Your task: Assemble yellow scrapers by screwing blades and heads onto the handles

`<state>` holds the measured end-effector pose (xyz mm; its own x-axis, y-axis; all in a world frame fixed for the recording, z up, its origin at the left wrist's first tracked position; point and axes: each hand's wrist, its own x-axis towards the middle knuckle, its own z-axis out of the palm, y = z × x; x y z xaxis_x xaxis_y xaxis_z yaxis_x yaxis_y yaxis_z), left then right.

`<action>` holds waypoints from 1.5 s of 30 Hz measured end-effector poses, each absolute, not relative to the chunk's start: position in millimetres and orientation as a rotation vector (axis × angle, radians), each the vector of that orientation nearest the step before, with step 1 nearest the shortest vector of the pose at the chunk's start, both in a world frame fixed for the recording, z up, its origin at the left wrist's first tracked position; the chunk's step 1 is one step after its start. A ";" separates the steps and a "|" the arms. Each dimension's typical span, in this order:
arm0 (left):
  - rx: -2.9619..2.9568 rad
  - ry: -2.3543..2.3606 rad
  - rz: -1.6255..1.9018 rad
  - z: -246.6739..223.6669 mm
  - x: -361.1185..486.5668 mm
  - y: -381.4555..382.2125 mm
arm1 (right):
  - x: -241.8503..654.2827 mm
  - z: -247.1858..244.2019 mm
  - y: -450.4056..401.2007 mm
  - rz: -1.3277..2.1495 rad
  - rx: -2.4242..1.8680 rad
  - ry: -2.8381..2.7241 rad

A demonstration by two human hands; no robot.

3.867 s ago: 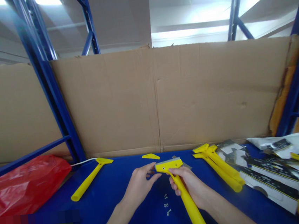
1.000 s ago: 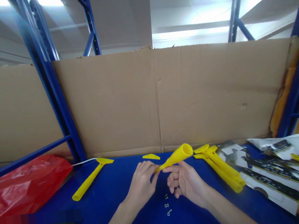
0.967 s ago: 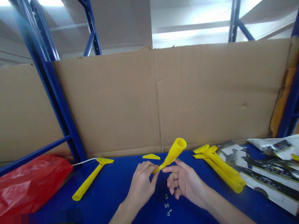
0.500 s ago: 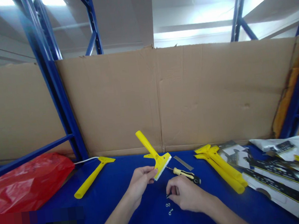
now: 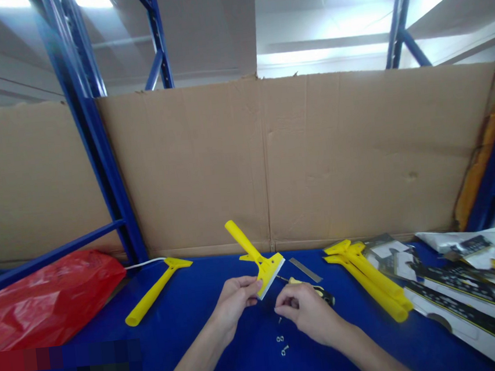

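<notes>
My left hand (image 5: 236, 303) grips a yellow scraper (image 5: 261, 266) by one end of its wide head, thumb on top. The scraper's handle tilts up and to the left, and a pale metal strip runs along the head's lower right edge. My right hand (image 5: 301, 308) is closed in a pinch, lower and to the right; whatever is between its fingertips is hidden. Just below those fingertips shows a small screw (image 5: 280, 320). Nuts (image 5: 280, 339) and another screw (image 5: 286, 348) lie nearer me. Behind my right hand, a screwdriver (image 5: 328, 298) is partly covered.
A flat metal blade (image 5: 306, 269) lies beyond the screwdriver. Yellow scraper handles (image 5: 370, 281) are piled at right, beside black-and-white packages (image 5: 456, 311). One more yellow handle (image 5: 153, 294) lies left, near a red plastic bag (image 5: 57, 297). Cardboard (image 5: 194, 173) walls off the back.
My right hand has risen slightly, covering more of the screwdriver. The small screw now shows below its fingertips. My left hand keeps hold of the scraper; the view has shifted slightly.
</notes>
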<state>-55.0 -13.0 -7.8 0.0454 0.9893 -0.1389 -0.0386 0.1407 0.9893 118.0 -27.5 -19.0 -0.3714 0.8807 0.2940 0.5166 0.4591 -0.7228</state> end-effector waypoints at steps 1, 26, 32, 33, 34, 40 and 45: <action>1.110 1.205 1.089 -8.4 -55.1 -12.6 | 116.2 -18.4 -25.9 0.716 -1.154 -1.958; 1.286 1.212 1.138 -8.3 -48.8 -15.3 | 88.8 -6.5 -4.5 0.905 -1.263 -1.648; 1.304 1.205 1.119 1.4 -48.2 -18.9 | 90.0 -3.2 -6.2 0.755 -1.222 -1.744; 1.310 1.203 1.121 2.2 -48.3 -19.4 | 90.5 -3.0 -6.3 0.738 -1.205 -1.766; 1.313 1.204 1.122 2.6 -48.3 -19.8 | 91.1 -2.9 -6.5 0.724 -1.188 -1.789; 1.283 1.179 1.139 0.4 -47.8 -19.3 | 93.8 -3.2 -7.4 0.656 -1.186 -1.849; 1.271 1.169 1.132 0.7 -47.6 -18.2 | 91.7 -1.5 -11.5 0.591 -1.235 -1.859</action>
